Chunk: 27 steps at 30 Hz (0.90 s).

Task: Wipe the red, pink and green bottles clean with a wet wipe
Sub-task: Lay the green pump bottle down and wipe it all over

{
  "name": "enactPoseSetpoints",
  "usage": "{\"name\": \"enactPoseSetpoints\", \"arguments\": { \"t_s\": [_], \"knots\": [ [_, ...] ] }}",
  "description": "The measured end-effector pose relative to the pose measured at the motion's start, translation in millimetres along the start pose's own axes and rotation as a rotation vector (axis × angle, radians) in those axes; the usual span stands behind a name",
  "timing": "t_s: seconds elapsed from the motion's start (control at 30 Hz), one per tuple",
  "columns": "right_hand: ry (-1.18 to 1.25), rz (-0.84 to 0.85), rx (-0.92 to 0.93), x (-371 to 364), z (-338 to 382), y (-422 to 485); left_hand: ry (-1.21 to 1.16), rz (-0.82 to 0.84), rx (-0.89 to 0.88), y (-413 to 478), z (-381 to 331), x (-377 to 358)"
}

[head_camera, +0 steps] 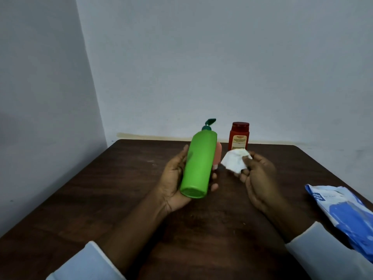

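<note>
While we wipe: green bottle (198,164), centre frame.
Left hand (177,178): grasps it.
Right hand (260,178): pinches wet wipe (235,160).
Next: we likely press wipe against bottle.

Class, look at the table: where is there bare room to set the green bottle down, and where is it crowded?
Free: the table to the left of the left hand. Crowded: the far middle, around the red bottle and pink bottle, and the right edge, under the wipes pack.
</note>
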State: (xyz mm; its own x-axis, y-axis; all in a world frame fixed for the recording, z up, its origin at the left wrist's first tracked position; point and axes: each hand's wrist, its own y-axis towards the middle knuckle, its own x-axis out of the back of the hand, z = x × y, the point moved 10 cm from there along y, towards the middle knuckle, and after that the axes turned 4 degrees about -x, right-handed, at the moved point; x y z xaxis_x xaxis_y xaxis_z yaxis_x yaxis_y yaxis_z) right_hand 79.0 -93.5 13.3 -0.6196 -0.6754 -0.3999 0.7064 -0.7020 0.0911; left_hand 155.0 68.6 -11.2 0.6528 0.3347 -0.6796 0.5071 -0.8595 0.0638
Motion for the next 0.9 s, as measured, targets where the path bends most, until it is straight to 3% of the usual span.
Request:
{"name": "enactPoseSetpoints", "arguments": {
  "t_s": [0.13, 0.2, 0.27, 0.37, 0.6, 0.67, 0.73, 0.8, 0.87, 0.9],
  "knots": [
    [-0.473, -0.069, 0.624, -18, 74, -18, 0.094, 0.043, -0.008, -2, 4, -12],
    [-0.621, 0.008, 0.789, -38, 82, -24, 0.146, 0.019, -0.032, -1, 4, -9],
    [-0.797, 0.199, 0.886, -67, 69, -32, 0.176, 0.010, -0.063, -2, 2, -10],
    [-0.980, 0.482, 0.933, -90, 30, -55, 0.148, -0.034, -0.123, -1, -7, -5],
    [-1.021, 0.890, 0.857, -96, -4, -138, 0.131, -0.198, -0.240, 6, -23, 23],
    [-0.910, 0.921, 0.738, -100, 11, -145, 0.142, -0.198, -0.235, 6, -22, 20],
    [-0.698, 0.759, 0.562, -100, 37, -122, 0.077, -0.169, -0.225, 6, -20, 14],
    [-0.554, 0.399, 0.503, -83, 64, -73, 0.115, -0.145, -0.199, 6, -17, 11],
    [-0.657, 0.063, 0.600, -71, 87, -34, 0.182, -0.121, -0.168, 5, -14, 9],
    [-0.750, -0.019, 0.661, -73, 92, -24, 0.198, -0.110, -0.153, 5, -13, 9]
  ]
}}
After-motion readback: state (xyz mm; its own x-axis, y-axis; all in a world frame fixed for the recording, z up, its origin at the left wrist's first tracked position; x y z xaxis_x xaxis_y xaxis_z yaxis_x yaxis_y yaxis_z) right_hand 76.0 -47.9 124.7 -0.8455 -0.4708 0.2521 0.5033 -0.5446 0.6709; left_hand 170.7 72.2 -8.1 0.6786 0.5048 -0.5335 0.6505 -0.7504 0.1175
